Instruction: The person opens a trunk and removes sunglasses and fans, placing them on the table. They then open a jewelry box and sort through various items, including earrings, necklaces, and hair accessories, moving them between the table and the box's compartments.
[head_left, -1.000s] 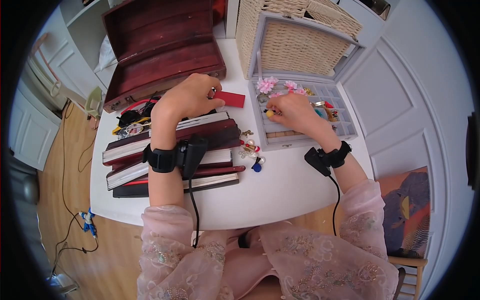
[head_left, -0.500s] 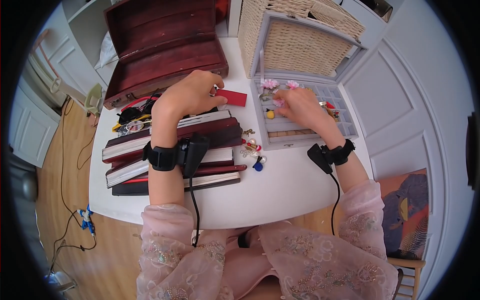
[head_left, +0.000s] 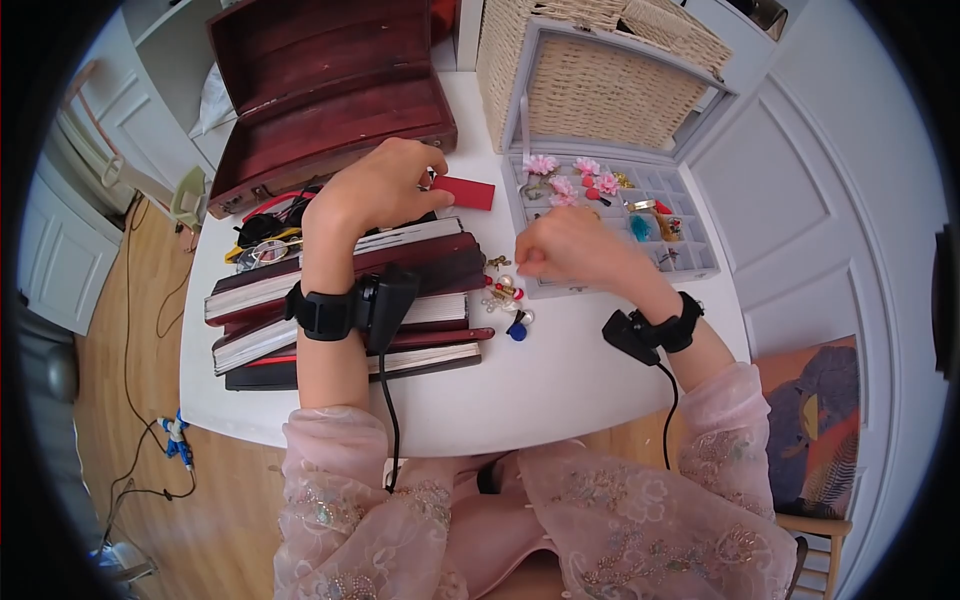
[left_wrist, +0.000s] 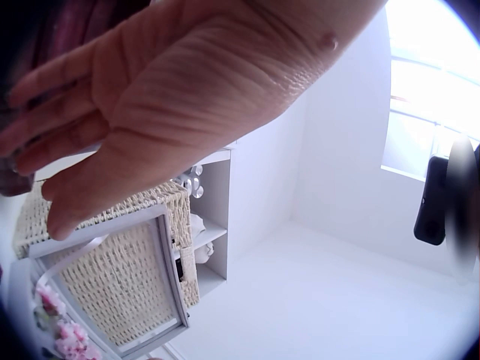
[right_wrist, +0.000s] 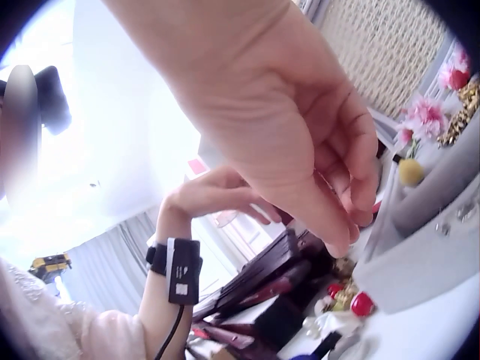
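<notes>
My right hand (head_left: 575, 248) hovers over the front left corner of a grey jewelry box (head_left: 655, 277), fingers curled loosely, thumb near the fingertips. Nothing shows between them in the right wrist view. Just beyond the fingertips lies a small pile of beaded jewelry (head_left: 505, 293) with red and pearly beads and a blue pompom (head_left: 516, 332). Inside the box are pink flower ornaments (head_left: 541, 165) and a yellow pompom (right_wrist: 410, 171). My left hand (head_left: 380, 185) is above the stacked albums, fingers relaxed, thumb by a flat red box (head_left: 465, 193).
Several thick dark-red albums (head_left: 430, 265) are stacked at the left of the white table (head_left: 450, 420). Behind them stands an open red-brown case (head_left: 330, 130), with glasses (head_left: 268, 252) in front. A wicker basket (head_left: 500, 80) backs the jewelry box's raised lid (head_left: 620, 95).
My right hand left the yellow pompom in the box, passed over the pink flowers, then moved toward the front left edge beside the jewelry pile. The left hand has barely moved.
</notes>
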